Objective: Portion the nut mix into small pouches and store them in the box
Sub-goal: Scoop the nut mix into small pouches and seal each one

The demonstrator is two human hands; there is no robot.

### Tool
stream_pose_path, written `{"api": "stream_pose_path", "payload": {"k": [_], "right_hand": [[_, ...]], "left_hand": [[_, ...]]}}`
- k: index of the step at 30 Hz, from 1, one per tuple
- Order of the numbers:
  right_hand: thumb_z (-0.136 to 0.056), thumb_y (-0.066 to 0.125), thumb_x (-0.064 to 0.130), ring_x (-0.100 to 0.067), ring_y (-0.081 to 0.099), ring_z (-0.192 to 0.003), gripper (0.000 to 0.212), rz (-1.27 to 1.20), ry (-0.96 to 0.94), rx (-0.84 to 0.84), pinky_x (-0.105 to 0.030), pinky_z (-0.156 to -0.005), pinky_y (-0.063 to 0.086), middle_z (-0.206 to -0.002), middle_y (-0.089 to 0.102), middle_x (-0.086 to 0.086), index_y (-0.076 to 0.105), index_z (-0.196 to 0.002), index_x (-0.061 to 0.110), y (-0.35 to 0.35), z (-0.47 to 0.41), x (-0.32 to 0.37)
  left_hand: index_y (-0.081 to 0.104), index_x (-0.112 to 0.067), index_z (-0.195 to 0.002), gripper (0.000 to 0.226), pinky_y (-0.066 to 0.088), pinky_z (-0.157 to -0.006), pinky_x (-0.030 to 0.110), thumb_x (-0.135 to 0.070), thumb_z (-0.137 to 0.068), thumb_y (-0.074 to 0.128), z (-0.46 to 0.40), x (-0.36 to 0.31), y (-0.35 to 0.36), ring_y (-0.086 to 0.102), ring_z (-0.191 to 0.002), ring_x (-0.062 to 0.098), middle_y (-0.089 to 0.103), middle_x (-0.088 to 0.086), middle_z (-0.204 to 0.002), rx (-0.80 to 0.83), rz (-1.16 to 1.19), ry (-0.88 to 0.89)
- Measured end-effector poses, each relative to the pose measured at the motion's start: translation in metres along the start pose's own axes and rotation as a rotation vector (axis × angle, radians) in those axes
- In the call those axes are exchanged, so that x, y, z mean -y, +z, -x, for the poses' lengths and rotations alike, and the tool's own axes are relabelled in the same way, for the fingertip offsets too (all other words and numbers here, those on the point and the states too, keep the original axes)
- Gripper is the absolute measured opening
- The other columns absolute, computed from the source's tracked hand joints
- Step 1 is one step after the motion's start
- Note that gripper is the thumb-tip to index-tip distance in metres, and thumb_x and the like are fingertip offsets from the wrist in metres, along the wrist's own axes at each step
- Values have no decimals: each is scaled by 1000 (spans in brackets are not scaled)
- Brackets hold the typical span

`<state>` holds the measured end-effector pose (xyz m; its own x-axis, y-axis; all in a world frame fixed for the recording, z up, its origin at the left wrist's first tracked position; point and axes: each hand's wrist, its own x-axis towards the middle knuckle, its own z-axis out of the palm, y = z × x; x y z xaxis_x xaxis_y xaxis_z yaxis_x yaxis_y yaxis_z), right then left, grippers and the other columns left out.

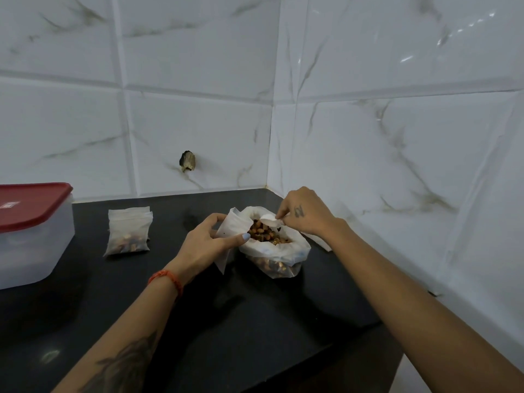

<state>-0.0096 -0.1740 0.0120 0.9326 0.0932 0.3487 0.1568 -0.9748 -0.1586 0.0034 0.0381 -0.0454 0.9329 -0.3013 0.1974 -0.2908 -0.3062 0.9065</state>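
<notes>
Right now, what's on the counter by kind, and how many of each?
Filled small pouches: at least 2, stacked, exact count unclear
Small pouch held in left hand: 1
Large open bag of nut mix: 1
White scoop pinched by right hand: 1
Red-lidded box: 1
Total: at least 6

The person's arms are bare, without sleeves. An orange thread bracelet (168,280) circles the left wrist, a dark tattoo (124,361) runs along the left forearm, a small tattoo (299,211) marks the right hand (302,214), and the left thumbnail (245,236) is painted pale blue.
</notes>
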Motion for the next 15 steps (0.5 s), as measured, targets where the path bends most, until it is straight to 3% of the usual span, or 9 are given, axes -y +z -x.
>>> {"api": "stream_pose_path", "payload": {"k": [8, 10, 12, 15], "right_hand": [[-76, 60, 1, -20, 67, -84, 23, -40, 67, 62, -33, -79, 56, -93, 74, -4, 77, -89, 9, 18, -1, -2], [-76, 61, -2, -16, 67, -71, 20, -134, 101, 92, -27, -69, 57, -86, 74, -4, 77, -86, 6, 15, -2, -2], [-76, 64, -3, -13, 66, -58, 15, -245, 143, 135, -15, -49, 48, -73, 72, -3, 76, -83, 4, 11, -2, -3], [-76, 67, -1, -16, 67, -57, 9, -350, 167, 170, -12, -40, 40, -66, 70, -4, 74, -80, 2, 7, 3, -4]], "left_hand": [[48, -26, -127, 60, 47, -84, 29, -41, -75, 74, 3, -3, 1, 59, -103, 18, 62, 4, -115, 16, -2, -7], [47, -25, -128, 60, 46, -83, 28, -40, -76, 73, 3, -3, 1, 58, -105, 19, 60, 4, -118, 21, -4, -8], [47, -26, -127, 59, 46, -82, 27, -41, -76, 73, 2, -3, 1, 59, -105, 19, 61, 4, -118, 25, -4, -8], [48, -26, -127, 59, 47, -82, 27, -41, -76, 73, 1, -2, 1, 59, -104, 18, 62, 4, -115, 30, -6, -14]]}}
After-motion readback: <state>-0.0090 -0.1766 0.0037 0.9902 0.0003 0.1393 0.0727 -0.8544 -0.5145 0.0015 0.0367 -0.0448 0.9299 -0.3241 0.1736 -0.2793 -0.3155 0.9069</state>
